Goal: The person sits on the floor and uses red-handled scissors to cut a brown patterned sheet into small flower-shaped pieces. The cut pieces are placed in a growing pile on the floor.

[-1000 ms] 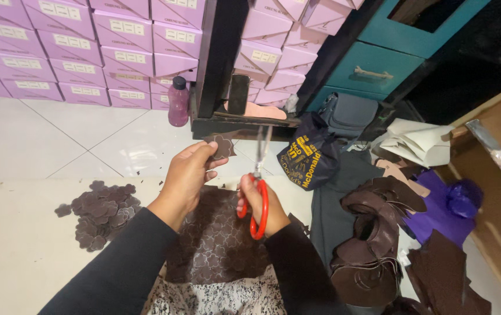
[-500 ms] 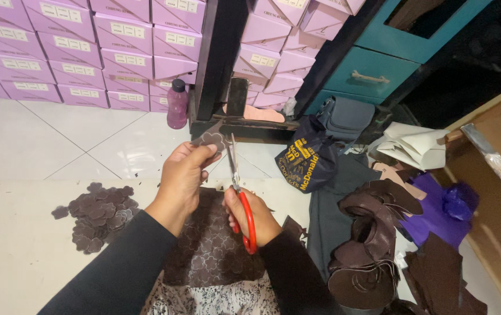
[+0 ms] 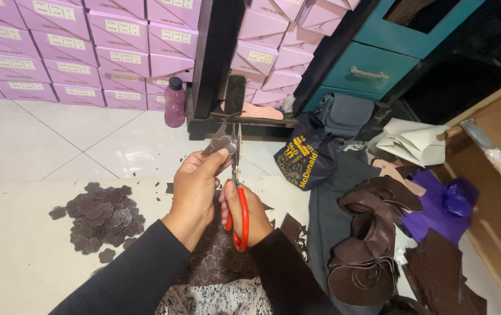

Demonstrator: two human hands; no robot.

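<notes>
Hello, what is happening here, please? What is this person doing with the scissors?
A person seated over a tiled floor is cutting small shapes from dark brown material. The left hand pinches a small brown piece up in front, and the right hand works red-handled scissors along its edge. A pile of cut brown pieces lies on the floor to the left. Larger brown scraps lie to the right, and stacked pink boxes stand behind.

Beneath the left fingers most of the dark brown cutout is hidden, and the scissors' lower handle loop disappears inside the right fingers.
</notes>
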